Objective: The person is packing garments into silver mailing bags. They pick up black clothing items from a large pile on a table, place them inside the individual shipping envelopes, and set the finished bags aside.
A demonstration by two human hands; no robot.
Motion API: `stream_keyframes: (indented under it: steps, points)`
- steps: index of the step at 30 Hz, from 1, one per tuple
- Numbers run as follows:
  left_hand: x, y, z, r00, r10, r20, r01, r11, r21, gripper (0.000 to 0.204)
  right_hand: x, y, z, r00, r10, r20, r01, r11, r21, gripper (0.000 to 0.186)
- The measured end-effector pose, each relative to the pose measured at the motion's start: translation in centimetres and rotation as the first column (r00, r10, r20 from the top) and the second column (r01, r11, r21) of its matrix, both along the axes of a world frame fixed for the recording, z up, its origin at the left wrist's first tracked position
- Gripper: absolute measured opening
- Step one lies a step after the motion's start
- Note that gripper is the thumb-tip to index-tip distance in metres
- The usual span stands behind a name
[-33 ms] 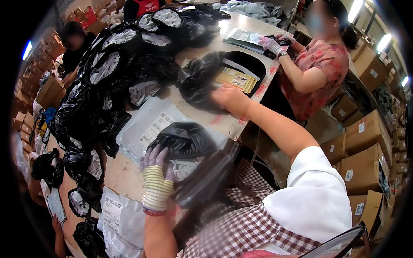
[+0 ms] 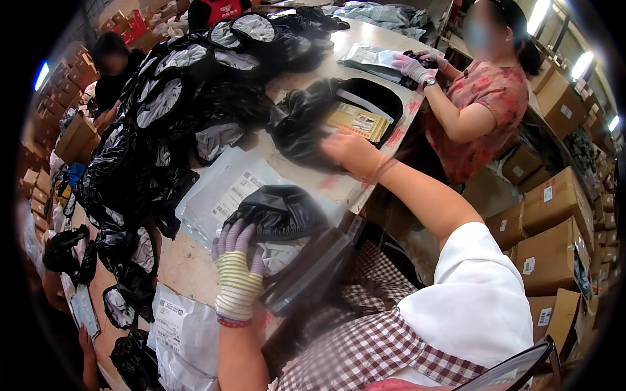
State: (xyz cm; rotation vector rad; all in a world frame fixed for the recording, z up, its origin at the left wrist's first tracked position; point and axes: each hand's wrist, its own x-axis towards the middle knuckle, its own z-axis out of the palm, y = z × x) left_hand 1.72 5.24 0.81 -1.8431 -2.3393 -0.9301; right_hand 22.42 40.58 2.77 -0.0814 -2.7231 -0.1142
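My left hand [image 2: 238, 270] wears a white-and-yellow striped glove with grey fingers. Its fingers lie apart on the near left side of a black, elastic-edged cover [image 2: 280, 210] folded with grey fabric, not wrapped round it. Beneath the cover is a pale grey plastic mailing bag [image 2: 218, 186] with a printed label. Farther right, my bare right hand [image 2: 352, 151] reaches to the near edge of a stack of yellow printed cards [image 2: 358, 122]. The stack sits in a black round-ended tray [image 2: 390, 98]. Motion smears the right fingertips, and a crumpled black cover [image 2: 300, 127] adjoins them.
A big heap of black covers with grey lining [image 2: 189, 98] fills the table's left and far side. Another grey mailing bag [image 2: 179, 335] lies near left. At right, a co-worker's gloved hands [image 2: 414, 68] handle something black. Cardboard boxes [image 2: 551, 254] stand beyond the table's right edge.
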Motion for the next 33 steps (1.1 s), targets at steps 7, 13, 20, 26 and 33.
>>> stream_keyframes:
  steps: [7, 13, 20, 26, 33]
  points:
    - [0.0, -0.6, 0.1, 1.000, 0.004, 0.008, -0.004, 1.000, 0.013, 0.055, 1.4, -2.0, 3.9, 0.947, -0.280, -0.158, 0.224, 0.928, -0.299, 0.028]
    - [0.2, -0.2, 0.1, 1.000, 0.001, -0.020, 0.000, 1.000, 0.012, 0.054, 6.3, 3.6, 4.9, 0.928, -0.372, -0.017, 0.372, 0.923, 0.100, 0.035]
    - [-0.3, -0.2, -0.1, 1.000, 0.002, -0.004, -0.002, 0.999, 0.036, 0.054, 8.1, 4.8, -2.6, 0.951, -0.306, -0.038, 0.308, 0.949, 0.066, 0.041]
    - [0.3, -0.4, 0.0, 0.996, 0.091, -0.004, -0.090, 0.991, 0.099, 0.049, 7.6, 4.1, -2.1, 0.926, -0.375, -0.029, 0.374, 0.907, 0.195, 0.030]
    - [1.8, -0.4, 3.0, 0.997, -0.073, -0.006, 0.072, 0.965, 0.254, 0.046, 7.9, 4.7, -1.5, 0.912, -0.409, 0.002, 0.400, 0.893, 0.208, 0.016]
